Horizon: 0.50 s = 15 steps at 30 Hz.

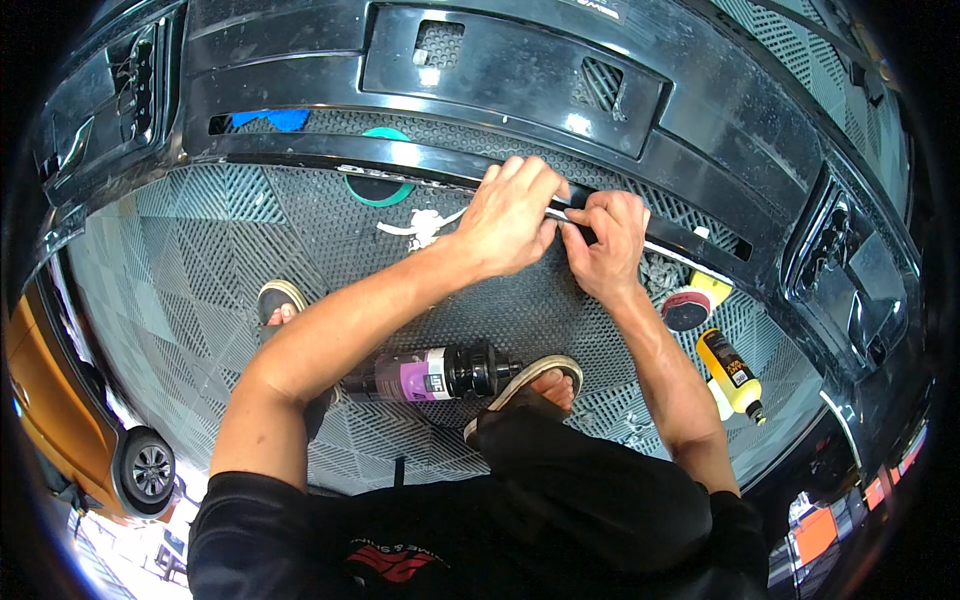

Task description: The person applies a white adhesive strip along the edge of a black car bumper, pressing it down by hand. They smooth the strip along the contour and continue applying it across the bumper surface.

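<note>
A glossy black car bumper curves across the far side. My left hand rests over its narrow lower trim edge, fingers curled across the top and thumb below. Just to the right, my right hand pinches the same edge between bent fingers and thumb. Between the two hands shows a short pale, shiny strip; I cannot tell whether it is loose or part of the trim. White residue or film runs along parts of the trim edge. The fingertips' undersides are hidden.
Below the trim lie a green-rimmed round pad and crumpled white scraps. A blue cloth shows through a bumper slot. By my feet lies a black bottle with purple label. At right are a red-edged round pad and yellow bottle.
</note>
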Tool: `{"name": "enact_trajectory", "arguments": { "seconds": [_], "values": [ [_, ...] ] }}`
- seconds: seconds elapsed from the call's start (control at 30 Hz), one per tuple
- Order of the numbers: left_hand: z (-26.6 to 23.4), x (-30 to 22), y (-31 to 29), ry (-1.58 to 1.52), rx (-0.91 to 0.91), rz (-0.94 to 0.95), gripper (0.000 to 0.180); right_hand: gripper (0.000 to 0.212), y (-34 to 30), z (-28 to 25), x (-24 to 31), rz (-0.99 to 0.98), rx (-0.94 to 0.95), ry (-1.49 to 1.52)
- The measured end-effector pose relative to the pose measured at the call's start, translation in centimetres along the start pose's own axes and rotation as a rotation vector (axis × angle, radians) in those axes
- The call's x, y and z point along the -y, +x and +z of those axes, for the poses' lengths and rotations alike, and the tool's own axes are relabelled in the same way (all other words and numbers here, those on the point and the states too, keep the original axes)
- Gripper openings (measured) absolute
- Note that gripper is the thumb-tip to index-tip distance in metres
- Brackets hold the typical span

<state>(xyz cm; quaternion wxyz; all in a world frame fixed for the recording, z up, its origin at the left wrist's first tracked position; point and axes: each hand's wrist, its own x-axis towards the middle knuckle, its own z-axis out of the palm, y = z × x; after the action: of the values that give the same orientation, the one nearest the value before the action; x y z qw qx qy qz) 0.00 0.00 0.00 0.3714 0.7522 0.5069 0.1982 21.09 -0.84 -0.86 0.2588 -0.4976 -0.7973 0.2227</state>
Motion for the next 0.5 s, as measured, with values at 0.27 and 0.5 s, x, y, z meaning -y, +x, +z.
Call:
{"name": "enact_trajectory", "arguments": {
  "seconds": [0.27,0.5],
  "values": [
    [0.3,0.4,-0.5,0.024,-0.084,0.173,0.026,0.024,0.0,-0.2,0.3,-0.003,-0.005,-0.025],
    [0.6,0.9,-0.5,0.020,-0.174,0.245,0.019,0.035,0.0,-1.1,1.1,0.071,0.036,-0.128]
  ]
}}
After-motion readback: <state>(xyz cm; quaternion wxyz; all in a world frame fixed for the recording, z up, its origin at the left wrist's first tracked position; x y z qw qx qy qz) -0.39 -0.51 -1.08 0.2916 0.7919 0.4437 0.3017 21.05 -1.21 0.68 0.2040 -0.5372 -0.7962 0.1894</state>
